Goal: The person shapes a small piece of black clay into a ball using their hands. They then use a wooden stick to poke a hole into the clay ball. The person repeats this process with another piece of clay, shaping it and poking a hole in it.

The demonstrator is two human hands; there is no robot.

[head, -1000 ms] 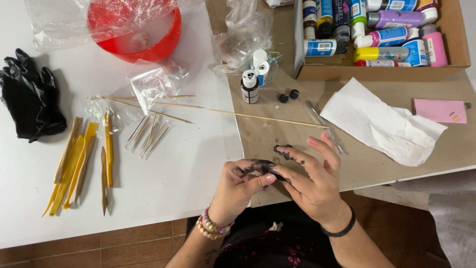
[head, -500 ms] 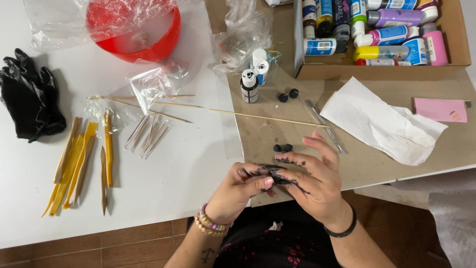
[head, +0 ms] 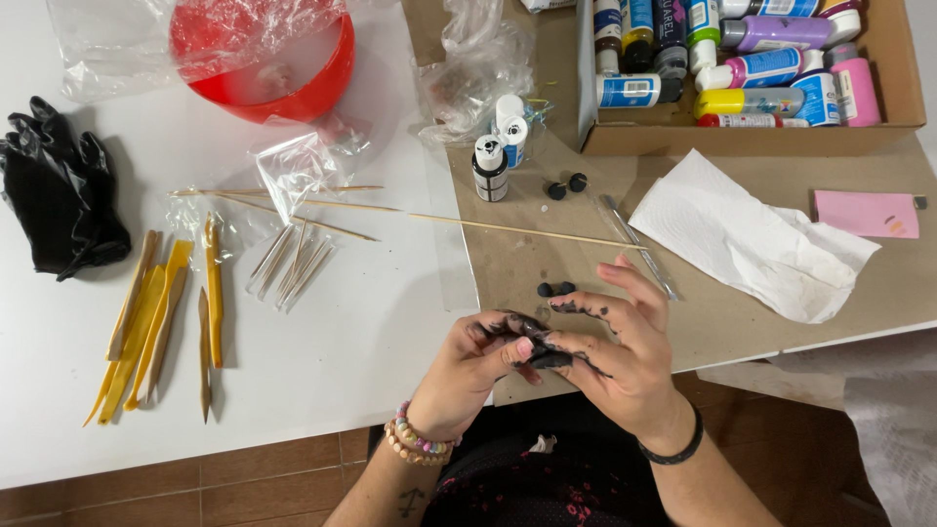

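— What are the hands on?

— A small lump of black clay (head: 547, 357), pinched between both at the table's near edge. The left hand (head: 468, 376) has its thumb and fingers closed on the lump from the left; the right hand (head: 620, 356) presses it with thumb and forefinger, its other fingers spread loose above. Both are smeared black.

— What lies close by?

— Just beyond the right fingertips sit two small black clay balls (head: 554, 289) on the brown cardboard sheet (head: 722, 322). Further up are two more dark balls (head: 567, 185), small paint bottles with black-and-white caps (head: 491, 168) and a long thin wooden skewer (head: 517, 230) lying crosswise. A slim metal tool (head: 634, 244) lies near the crumpled white paper towel (head: 747, 239), with a pink sticky note (head: 867, 214) to the right.

— And farther off?

— An open cardboard box of paint bottles (head: 752, 78) at top right. On the white table (head: 322, 371) to the left: yellow and wooden modelling tools (head: 161, 317), a black glove (head: 59, 200), clear plastic bags (head: 293, 171) and a red bowl (head: 264, 59) under plastic wrap.

— Anything blocking the hands?

— Nothing lies across them; the nearest balls sit just clear of the fingers.
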